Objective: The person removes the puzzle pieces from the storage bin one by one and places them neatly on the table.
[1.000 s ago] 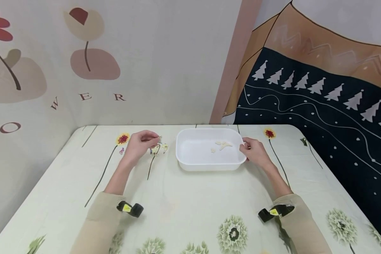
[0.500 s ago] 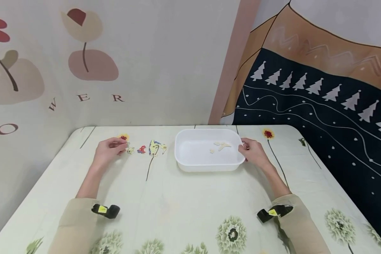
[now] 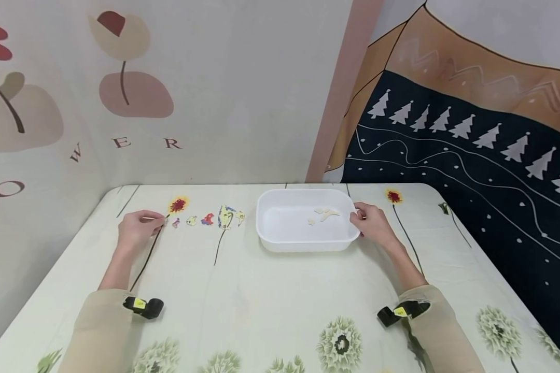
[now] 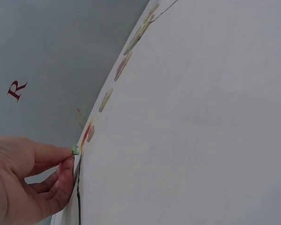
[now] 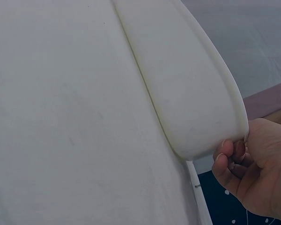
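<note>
At the left of the table, my left hand (image 3: 139,229) pinches a small green piece (image 4: 75,150) between thumb and fingertips. To its right, several flat painted pieces lie in a row: a small pink-purple one (image 3: 176,223), a pale yellow-green one (image 3: 191,220), a red and blue one (image 3: 207,219), and a larger yellow and blue one (image 3: 225,217). My right hand (image 3: 372,221) grips the right end of a white plastic tub (image 3: 280,242) by its rim. Inside the tub, several pale cream pieces (image 3: 329,214) lie toward the right.
A pale tablecloth (image 3: 261,300) printed with flowers covers the table. Behind its back edge stands a wall cloth (image 3: 242,103) with printed flowers and letters. A dark cloth with white trees (image 3: 448,150) hangs at the right.
My left hand has moved left from beside the larger yellow and blue piece, past the row, to the sunflower print's stem. The right hand and the tub stay in place.
</note>
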The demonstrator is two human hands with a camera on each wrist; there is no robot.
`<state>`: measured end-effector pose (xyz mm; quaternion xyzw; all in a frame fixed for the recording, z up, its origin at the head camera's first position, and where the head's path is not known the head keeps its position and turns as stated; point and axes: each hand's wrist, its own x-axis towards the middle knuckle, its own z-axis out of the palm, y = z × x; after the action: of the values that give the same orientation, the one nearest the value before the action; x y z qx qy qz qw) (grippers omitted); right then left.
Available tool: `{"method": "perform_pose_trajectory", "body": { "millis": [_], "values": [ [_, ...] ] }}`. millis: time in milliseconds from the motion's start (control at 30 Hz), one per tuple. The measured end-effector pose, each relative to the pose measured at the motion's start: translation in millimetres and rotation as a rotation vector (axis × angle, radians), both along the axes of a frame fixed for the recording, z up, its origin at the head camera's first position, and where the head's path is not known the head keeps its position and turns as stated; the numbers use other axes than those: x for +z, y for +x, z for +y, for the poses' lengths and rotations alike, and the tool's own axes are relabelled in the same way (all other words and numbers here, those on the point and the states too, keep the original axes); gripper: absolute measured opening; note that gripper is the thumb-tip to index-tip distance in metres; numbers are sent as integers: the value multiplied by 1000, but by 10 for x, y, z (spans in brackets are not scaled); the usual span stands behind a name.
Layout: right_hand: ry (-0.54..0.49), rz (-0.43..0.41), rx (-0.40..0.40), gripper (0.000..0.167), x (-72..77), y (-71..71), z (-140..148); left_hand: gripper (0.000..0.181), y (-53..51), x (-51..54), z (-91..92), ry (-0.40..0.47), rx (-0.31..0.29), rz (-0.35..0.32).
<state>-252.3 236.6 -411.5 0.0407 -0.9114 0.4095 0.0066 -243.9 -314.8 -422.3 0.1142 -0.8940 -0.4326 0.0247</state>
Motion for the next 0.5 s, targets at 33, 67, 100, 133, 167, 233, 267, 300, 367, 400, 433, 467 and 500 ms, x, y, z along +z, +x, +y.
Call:
{"method": "perform_pose_trajectory", "body": {
  "millis": [33, 67, 100, 133, 167, 233, 267, 300, 367, 400, 433, 467, 500],
  "values": [
    [-1, -2, 2, 44, -1, -2, 1, 35, -3, -3, -4, -12, 7, -4],
    [-3, -2, 3, 44, 0, -2, 2, 35, -6, -7, -6, -24, 11, -10],
    [-7, -2, 2, 44, 2, -1, 1, 34, -9, -10, -7, -34, 12, -13],
    [-10, -3, 2, 44, 1, -2, -1, 34, -11, -13, -6, -43, 12, -15],
    [-13, -5, 0, 44, 0, -1, -2, 34, -12, -14, -2, -51, 12, -14],
    [-14, -5, 2, 45, 0, -1, -6, 33, -11, -19, 5, -64, 5, -6],
    [-15, -4, -1, 44, 1, 0, -7, 33, -10, -22, 6, -69, 2, -2],
    [-14, -4, -2, 44, 1, 2, -8, 33, -9, -23, 8, -75, 0, 3],
    [-9, -2, -1, 45, -2, -1, -5, 33, -10, -29, 6, -82, 1, 6],
    [-7, -1, -1, 44, -2, 0, -3, 32, -11, -32, 3, -84, 1, 7],
    [-6, 1, -1, 44, -2, -2, -2, 33, -12, -34, 0, -86, 1, 6],
    [-6, 2, -2, 44, -2, -2, -1, 33, -13, -34, -4, -87, 1, 4],
    [-3, 4, 1, 45, -1, -4, 1, 33, -13, -35, -9, -85, 2, 3]
  ]
}}
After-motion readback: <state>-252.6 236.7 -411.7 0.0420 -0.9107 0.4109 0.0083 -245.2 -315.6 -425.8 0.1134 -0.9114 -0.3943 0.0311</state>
